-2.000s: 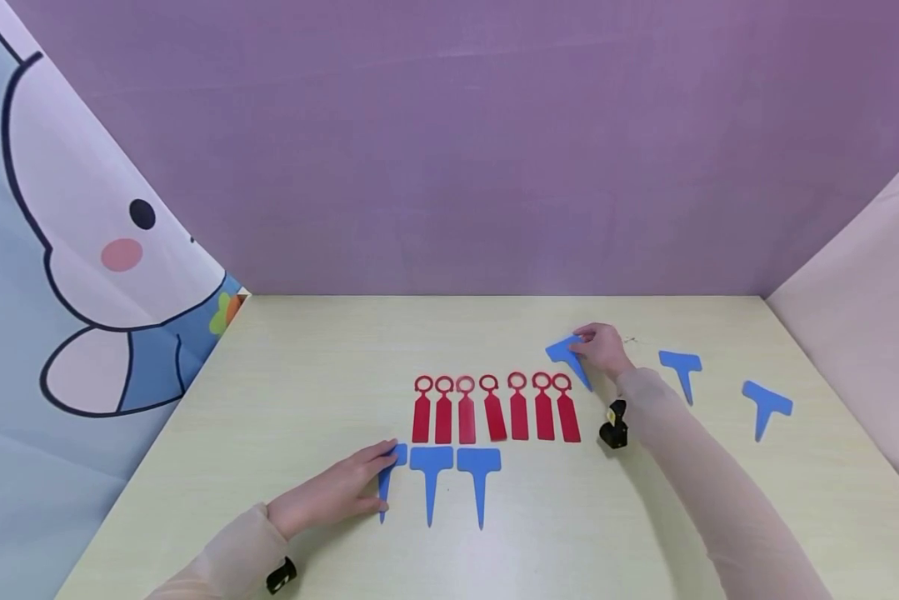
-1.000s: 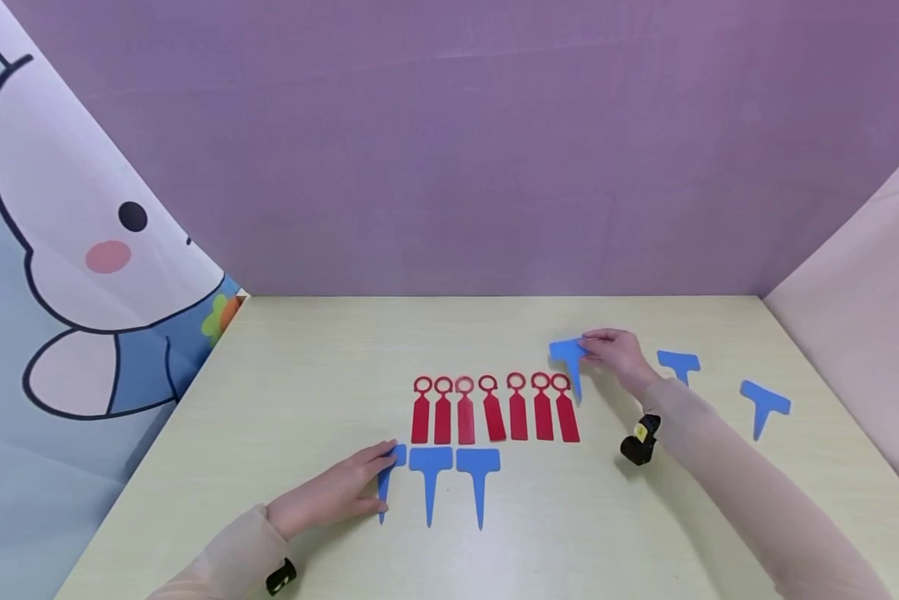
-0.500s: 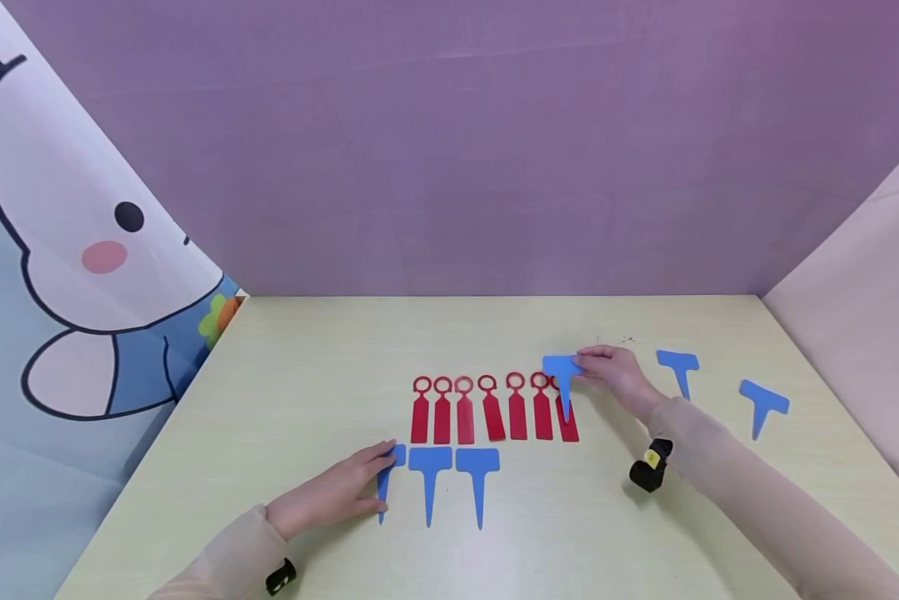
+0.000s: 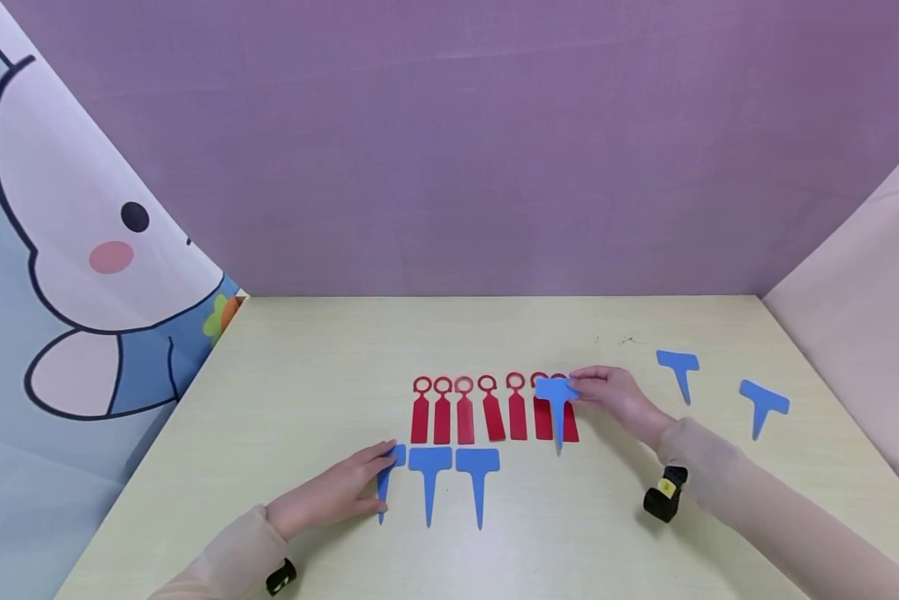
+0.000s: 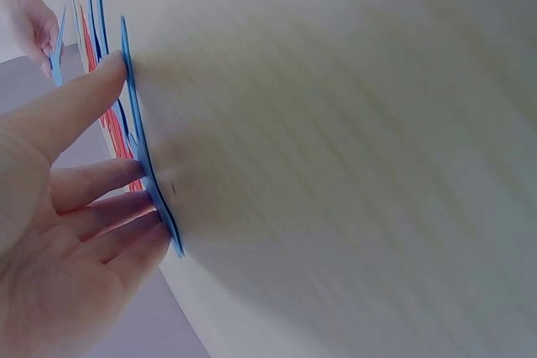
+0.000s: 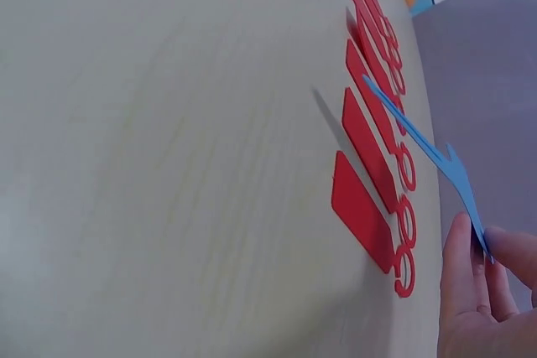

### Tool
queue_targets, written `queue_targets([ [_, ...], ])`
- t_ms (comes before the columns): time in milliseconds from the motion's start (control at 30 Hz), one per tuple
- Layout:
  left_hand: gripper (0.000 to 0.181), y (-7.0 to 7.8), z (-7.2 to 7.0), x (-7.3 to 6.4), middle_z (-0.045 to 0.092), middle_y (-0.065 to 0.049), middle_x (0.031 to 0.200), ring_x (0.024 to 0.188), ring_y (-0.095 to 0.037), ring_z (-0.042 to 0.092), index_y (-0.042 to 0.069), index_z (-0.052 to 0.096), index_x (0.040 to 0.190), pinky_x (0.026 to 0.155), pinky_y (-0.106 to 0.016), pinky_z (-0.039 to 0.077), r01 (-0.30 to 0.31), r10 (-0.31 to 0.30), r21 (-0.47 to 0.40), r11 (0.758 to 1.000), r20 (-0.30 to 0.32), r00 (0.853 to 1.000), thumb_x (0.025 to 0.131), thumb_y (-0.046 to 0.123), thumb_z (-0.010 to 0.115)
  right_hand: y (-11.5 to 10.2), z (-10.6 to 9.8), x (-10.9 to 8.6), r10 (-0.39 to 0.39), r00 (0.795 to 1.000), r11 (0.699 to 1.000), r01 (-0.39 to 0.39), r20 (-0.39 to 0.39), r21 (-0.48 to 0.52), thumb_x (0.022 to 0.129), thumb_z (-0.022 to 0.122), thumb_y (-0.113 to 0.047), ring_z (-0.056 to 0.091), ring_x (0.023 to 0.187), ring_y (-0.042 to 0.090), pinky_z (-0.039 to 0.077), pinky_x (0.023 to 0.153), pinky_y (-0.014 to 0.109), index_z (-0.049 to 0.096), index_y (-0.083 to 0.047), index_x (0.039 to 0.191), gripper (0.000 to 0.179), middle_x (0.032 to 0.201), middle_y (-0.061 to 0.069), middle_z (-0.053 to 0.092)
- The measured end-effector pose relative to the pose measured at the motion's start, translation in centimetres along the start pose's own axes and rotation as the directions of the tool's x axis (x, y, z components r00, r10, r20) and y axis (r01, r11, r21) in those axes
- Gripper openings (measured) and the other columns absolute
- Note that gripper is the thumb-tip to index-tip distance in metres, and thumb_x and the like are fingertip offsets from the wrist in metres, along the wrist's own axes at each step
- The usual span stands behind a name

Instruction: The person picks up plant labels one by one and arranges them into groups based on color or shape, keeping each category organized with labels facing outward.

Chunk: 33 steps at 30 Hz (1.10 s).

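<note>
My left hand (image 4: 337,490) rests on the leftmost blue T-shaped plant label (image 4: 400,455) in the front row, thumb near its stake and fingertips on its head. The left wrist view shows those fingers nearly straight against the label (image 5: 140,136). Two more blue plant labels (image 4: 431,458) lie just right of it, stakes toward me. My right hand (image 4: 614,402) pinches another plant label (image 4: 557,390) by the right end of its head, stake downward. In the right wrist view this label (image 6: 457,178) is raised above the table. It overlaps the right end of a row of red ring-topped tags (image 4: 420,421).
Two blue plant labels (image 4: 677,362) lie on the right of the pale table (image 4: 329,342). A purple wall (image 4: 449,167) stands behind, a pale panel (image 4: 869,292) at right and a cartoon-printed cloth (image 4: 67,250) at left. Each wrist carries a small black camera (image 4: 665,493).
My right hand has turned its plant label upright and carried it toward me and slightly left, over the red tags. My left hand keeps its place.
</note>
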State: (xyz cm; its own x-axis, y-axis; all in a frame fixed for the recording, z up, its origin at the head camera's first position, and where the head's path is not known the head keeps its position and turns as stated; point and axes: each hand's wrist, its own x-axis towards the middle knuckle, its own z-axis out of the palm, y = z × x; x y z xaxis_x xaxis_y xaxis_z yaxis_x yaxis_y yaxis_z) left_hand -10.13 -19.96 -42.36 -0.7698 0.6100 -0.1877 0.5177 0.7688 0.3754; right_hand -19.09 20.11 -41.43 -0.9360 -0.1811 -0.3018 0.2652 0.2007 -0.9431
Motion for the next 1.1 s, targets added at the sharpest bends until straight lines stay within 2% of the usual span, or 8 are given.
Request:
queue_targets([
  [200, 0.064, 0.0, 0.0, -0.1, 0.031, -0.017, 0.139, 0.125, -0.033, 0.033, -0.004, 0.042, 0.128, 0.096, -0.040, 0.036, 0.012, -0.012, -0.005, 1.000, 0.000, 1.000, 0.078, 0.030, 0.066, 0.2, 0.3, -0.8, 0.012, 1.000, 1.000, -0.013, 0.027, 0.027, 0.086, 0.057, -0.014, 0.063, 0.088, 0.017, 0.044, 0.086, 0.037, 0.043, 0.014, 0.119, 0.046, 0.112, 0.019, 0.053],
  [567, 0.064, 0.1, 0.0, -0.1, 0.032, -0.017, 0.139, 0.125, -0.033, 0.033, -0.004, 0.042, 0.128, 0.096, -0.040, 0.036, 0.018, -0.018, -0.001, 1.000, 0.000, 1.000, 0.078, 0.029, 0.066, 0.5, 1.0, -2.5, 0.032, 0.998, 0.999, -0.033, 0.055, 0.018, 0.086, 0.058, -0.014, 0.063, 0.085, 0.018, 0.048, 0.082, 0.035, 0.047, 0.012, 0.115, 0.040, 0.095, 0.006, 0.061],
  [867, 0.065, 0.1, -0.1, -0.1, 0.032, -0.017, 0.139, 0.125, -0.033, 0.032, -0.003, 0.041, 0.129, 0.096, -0.040, 0.035, 0.022, -0.022, 0.006, 1.000, 0.006, 1.000, 0.078, 0.030, 0.066, 0.5, 2.2, -3.6, 0.024, 0.997, 0.999, -0.026, 0.076, 0.024, 0.084, 0.060, -0.011, 0.064, 0.080, 0.018, 0.050, 0.077, 0.034, 0.051, 0.014, 0.112, 0.038, 0.091, 0.006, 0.063],
  [1100, 0.065, 0.0, 0.0, -0.1, 0.032, -0.017, 0.139, 0.125, -0.033, 0.032, -0.004, 0.042, 0.128, 0.096, -0.040, 0.035, 0.012, -0.012, 0.007, 1.000, -0.004, 1.000, 0.078, 0.030, 0.065, 0.6, 2.8, -4.2, 0.023, 0.994, 1.000, -0.025, 0.106, 0.017, 0.083, 0.061, -0.012, 0.064, 0.081, 0.018, 0.050, 0.079, 0.035, 0.051, 0.013, 0.112, 0.039, 0.092, 0.008, 0.063],
])
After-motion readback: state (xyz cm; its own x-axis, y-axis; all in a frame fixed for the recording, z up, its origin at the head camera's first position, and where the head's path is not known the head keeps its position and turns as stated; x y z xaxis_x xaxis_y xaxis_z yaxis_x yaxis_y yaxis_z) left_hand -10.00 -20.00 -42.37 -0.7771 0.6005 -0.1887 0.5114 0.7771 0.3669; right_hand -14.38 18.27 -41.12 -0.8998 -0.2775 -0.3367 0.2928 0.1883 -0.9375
